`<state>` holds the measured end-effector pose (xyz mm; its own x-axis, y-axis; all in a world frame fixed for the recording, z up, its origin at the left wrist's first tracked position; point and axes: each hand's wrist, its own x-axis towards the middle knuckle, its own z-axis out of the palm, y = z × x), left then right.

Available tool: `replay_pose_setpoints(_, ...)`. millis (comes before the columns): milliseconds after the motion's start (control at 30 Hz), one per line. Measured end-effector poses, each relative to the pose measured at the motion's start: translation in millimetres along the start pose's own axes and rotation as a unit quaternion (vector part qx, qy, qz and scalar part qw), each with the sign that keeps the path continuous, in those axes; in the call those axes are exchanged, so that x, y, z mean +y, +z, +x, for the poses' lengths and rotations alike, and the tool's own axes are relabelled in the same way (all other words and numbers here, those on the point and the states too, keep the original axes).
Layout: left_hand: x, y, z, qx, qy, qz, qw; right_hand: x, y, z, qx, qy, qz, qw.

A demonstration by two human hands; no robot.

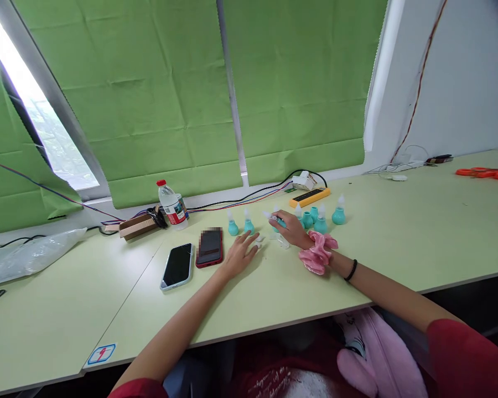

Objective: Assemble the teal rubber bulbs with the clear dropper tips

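My left hand (239,255) lies palm down on the table with its fingers spread. Its fingertips are beside small white pieces (259,239), which are too small to name. In my right hand (291,228) is a teal bulb aspirator with a clear nozzle (267,215), tilted to the left; my fingers hide most of it. Two upright aspirators, one left (233,226) and one right (249,225), stand beyond my left hand. Several more teal bulbs (320,224) stand behind and right of my right hand, some with clear nozzles. Loose clear parts (282,241) lie under that hand.
Two phones, one pale-cased (177,266) and one red-cased (209,247), lie left of my left hand. Behind stand a red-capped bottle (172,205), a cardboard box (139,225) and a yellow power strip (309,197). Orange-handled scissors (485,173) lie far right.
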<state>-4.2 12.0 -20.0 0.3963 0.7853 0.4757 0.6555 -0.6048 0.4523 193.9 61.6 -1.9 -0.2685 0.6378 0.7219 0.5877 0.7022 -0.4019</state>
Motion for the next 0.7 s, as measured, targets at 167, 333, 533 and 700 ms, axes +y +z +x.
replay_pose_setpoints(167, -4, 14, -1, -0.107, 0.032, 0.118, 0.987, 7, 1, 3, 0.005, 0.043, -0.070, 0.997)
replay_pose_setpoints(333, -8, 15, -1, -0.126, 0.054, 0.179, 0.974, 8, 3, 1, -0.002, 0.075, -0.134, 0.988)
replay_pose_setpoints(533, -6, 15, -2, -0.081, 0.041, 0.179, 0.980, 8, 2, 0, 0.034, 0.107, -0.162, 0.980)
replay_pose_setpoints(700, -8, 18, 1, -0.059, 0.039, 0.175, 0.982, 6, 0, 2, 0.075, 0.067, -0.166, 0.981)
